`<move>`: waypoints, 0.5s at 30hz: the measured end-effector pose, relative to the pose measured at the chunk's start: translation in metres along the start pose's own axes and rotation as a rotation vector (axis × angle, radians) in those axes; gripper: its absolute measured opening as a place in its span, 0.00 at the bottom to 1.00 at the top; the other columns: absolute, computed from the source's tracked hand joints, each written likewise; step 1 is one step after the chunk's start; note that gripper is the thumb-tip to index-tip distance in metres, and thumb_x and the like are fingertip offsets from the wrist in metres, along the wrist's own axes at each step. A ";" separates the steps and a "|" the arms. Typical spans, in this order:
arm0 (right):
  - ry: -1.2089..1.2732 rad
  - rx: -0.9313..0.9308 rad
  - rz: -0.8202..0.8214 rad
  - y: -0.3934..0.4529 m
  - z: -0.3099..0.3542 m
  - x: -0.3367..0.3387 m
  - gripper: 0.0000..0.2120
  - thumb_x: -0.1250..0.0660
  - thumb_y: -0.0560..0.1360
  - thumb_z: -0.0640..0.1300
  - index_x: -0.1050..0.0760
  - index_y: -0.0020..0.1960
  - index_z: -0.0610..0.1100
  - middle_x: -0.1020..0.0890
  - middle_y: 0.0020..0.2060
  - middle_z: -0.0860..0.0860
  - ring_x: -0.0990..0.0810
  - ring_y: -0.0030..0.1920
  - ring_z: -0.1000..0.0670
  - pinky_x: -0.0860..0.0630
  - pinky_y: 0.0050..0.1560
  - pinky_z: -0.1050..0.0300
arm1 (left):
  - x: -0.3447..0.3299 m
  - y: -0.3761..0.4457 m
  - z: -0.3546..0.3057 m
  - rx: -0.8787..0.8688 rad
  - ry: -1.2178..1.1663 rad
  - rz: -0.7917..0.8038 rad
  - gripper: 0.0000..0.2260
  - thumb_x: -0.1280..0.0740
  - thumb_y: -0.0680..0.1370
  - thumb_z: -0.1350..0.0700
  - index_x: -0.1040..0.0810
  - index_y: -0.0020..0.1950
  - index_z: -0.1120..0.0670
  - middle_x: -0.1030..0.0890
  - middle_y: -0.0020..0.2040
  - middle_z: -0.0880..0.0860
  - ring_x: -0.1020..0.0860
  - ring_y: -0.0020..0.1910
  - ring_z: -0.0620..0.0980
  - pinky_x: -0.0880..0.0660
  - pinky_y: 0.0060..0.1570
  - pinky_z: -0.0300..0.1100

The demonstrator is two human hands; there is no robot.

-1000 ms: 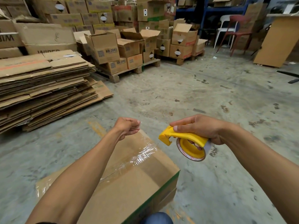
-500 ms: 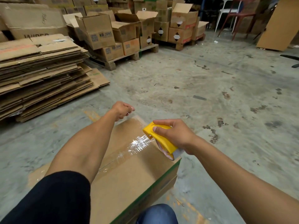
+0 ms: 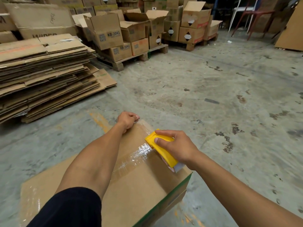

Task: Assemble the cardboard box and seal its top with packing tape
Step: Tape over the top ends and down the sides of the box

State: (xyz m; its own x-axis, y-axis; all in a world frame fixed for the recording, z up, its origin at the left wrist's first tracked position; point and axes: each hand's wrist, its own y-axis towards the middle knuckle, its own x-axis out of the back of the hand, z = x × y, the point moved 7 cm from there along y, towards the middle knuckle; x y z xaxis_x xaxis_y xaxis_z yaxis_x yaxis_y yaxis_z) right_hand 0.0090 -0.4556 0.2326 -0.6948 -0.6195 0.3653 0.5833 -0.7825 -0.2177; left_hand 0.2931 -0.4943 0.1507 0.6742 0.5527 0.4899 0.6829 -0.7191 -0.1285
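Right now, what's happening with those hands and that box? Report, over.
Left hand pinning tape at far edge of closed brown cardboard box. Right hand gripping yellow plastic tape dispenser on the clear-taped seam. Nothing in the way.

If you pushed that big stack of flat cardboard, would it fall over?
Probably not. The stack of flattened cardboard sits low and wide on the floor, so tipping seems unlikely. Its sheets lie loose and uneven, so the top ones might slide off instead.

Far left: stack of flattened cardboard (image 3: 44, 76) on the floor.
Far middle: open boxes (image 3: 114, 33) on wooden pallets (image 3: 141, 56).
Far right: chairs (image 3: 250, 15), leaning board (image 3: 291, 31).
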 end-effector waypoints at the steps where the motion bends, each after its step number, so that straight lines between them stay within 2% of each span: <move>1: 0.002 -0.002 0.002 0.002 0.000 -0.001 0.15 0.28 0.73 0.54 0.20 0.60 0.59 0.20 0.60 0.54 0.18 0.45 0.55 0.26 0.28 0.70 | 0.000 0.002 0.001 0.006 0.004 0.001 0.07 0.31 0.78 0.58 0.15 0.50 0.59 0.17 0.43 0.54 0.25 0.34 0.42 0.31 0.28 0.27; 3: -0.018 -0.002 0.002 0.007 -0.002 -0.001 0.16 0.28 0.73 0.55 0.20 0.61 0.60 0.21 0.62 0.54 0.19 0.51 0.53 0.25 0.37 0.67 | -0.001 0.007 0.005 0.034 0.012 0.007 0.07 0.31 0.78 0.57 0.15 0.50 0.58 0.16 0.44 0.54 0.24 0.36 0.45 0.30 0.31 0.34; 7: -0.068 -0.005 0.012 0.011 -0.007 0.000 0.17 0.29 0.73 0.56 0.21 0.61 0.61 0.21 0.62 0.55 0.21 0.57 0.51 0.24 0.53 0.59 | -0.005 0.009 0.011 0.087 -0.011 0.041 0.07 0.31 0.78 0.58 0.15 0.51 0.59 0.18 0.43 0.55 0.24 0.36 0.48 0.31 0.32 0.36; 11: -0.070 -0.013 0.021 0.015 -0.014 0.003 0.16 0.29 0.73 0.56 0.20 0.60 0.62 0.20 0.60 0.56 0.21 0.56 0.52 0.24 0.55 0.58 | -0.006 0.009 0.013 0.115 -0.069 0.072 0.07 0.32 0.78 0.57 0.16 0.49 0.59 0.19 0.39 0.53 0.24 0.38 0.51 0.28 0.38 0.39; 15: -0.041 -0.022 0.023 0.018 -0.021 0.002 0.15 0.28 0.71 0.57 0.20 0.58 0.63 0.19 0.59 0.55 0.19 0.55 0.50 0.22 0.59 0.51 | -0.004 0.007 0.013 0.119 -0.076 0.057 0.07 0.32 0.78 0.57 0.16 0.44 0.56 0.19 0.37 0.52 0.23 0.40 0.51 0.27 0.41 0.41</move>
State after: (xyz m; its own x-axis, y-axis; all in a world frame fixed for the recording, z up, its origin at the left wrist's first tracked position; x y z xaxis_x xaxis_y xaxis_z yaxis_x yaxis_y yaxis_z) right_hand 0.0090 -0.4726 0.2104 -0.6629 -0.6349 0.3968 0.5893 -0.7693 -0.2465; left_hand 0.2989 -0.4965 0.1362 0.7291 0.5459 0.4128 0.6683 -0.6979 -0.2576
